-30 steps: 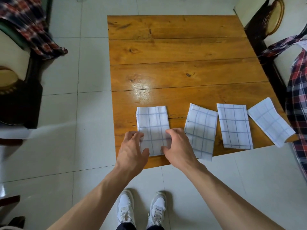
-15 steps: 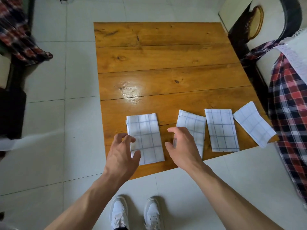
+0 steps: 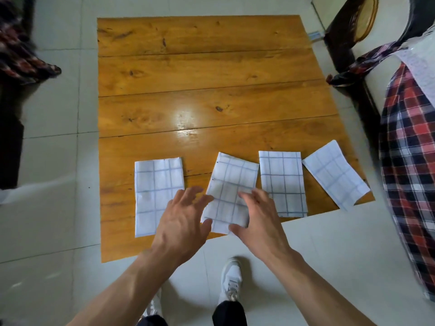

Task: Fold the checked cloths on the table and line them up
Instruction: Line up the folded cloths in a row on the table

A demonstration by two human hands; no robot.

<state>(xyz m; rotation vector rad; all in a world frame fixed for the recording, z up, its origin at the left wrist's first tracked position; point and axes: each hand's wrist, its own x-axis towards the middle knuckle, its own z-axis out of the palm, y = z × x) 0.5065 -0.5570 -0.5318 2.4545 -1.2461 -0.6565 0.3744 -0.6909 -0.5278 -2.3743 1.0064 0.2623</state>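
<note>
Both hands have shifted rightward off the leftmost cloth since a second ago and now flank the second cloth. Left hand has its fingers spread and relaxed, fingertips at that cloth's left edge, palm overlapping the near right corner of the leftmost cloth. Right hand lies with loosely spread fingers over the second cloth's right side, thumb at its near edge; neither hand grips anything. Four folded checked cloths lie in a row along the near edge of the wooden counter: the second is slightly tilted and overhangs the edge, the third cloth lies straight, touching its neighbour's far corner, and the fourth cloth lies skewed at the right corner.
</note>
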